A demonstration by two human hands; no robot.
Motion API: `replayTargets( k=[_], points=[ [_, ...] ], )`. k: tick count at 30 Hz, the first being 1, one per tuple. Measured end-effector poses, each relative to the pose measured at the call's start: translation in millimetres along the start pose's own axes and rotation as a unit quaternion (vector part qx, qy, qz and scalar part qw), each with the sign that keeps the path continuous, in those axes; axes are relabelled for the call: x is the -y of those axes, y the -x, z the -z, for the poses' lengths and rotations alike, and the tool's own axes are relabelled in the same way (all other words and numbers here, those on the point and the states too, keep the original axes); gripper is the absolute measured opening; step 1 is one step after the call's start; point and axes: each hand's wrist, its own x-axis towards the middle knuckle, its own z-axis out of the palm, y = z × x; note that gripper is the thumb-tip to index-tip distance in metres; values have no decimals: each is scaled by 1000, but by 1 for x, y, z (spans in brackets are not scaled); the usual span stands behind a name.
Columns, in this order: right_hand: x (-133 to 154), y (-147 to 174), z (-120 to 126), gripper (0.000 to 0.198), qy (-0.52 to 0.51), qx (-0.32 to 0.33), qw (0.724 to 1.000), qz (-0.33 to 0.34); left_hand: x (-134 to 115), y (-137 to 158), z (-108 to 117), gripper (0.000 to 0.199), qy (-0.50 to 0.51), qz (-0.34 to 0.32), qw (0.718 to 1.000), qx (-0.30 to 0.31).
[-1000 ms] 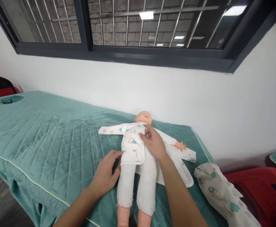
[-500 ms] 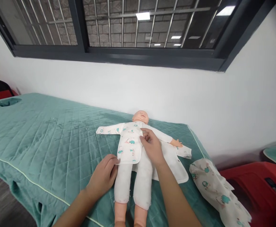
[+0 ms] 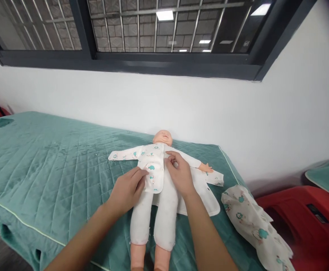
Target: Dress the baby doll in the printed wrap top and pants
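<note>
A baby doll (image 3: 163, 137) lies on its back, its torso and legs covered in white. A printed baby shirt (image 3: 153, 165) covers one arm and part of the chest; the other half lies spread beneath the doll, sleeve flat beside its bare-handed arm. My left hand (image 3: 129, 188) rests on the shirt's lower front, fingers lightly bent, not gripping cloth. My right hand (image 3: 180, 174) is at the shirt's front edge near the chest, thumb and forefinger closed on the cloth. The fingertips partly hide that edge.
The doll lies on a quilted green bed cover (image 3: 54, 162) against a white wall. A bunched printed cloth (image 3: 252, 222) hangs at the bed's right edge beside a red plastic stool (image 3: 297, 210). A barred window (image 3: 164, 34) is above.
My left hand has moved from the shirt's bottom hem up onto its front, letting the hem go. My right hand remains at the front edge. The view has shifted slightly right.
</note>
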Motion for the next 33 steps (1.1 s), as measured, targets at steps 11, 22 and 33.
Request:
replayTargets(
  k=[11,22,33],
  points=[
    [-42,-23,80,27,66,-184,968,-158,-58,-148,-40,32,-78,-108,980,148],
    [-71,-12,126,26,351,15,899,-263,-110,-195,-137,35,-179,-175,910,330],
    [-90,-15,98,43,204,16,947,-248,-92,-209,-125,35,-164,-190,923,293]
  ],
)
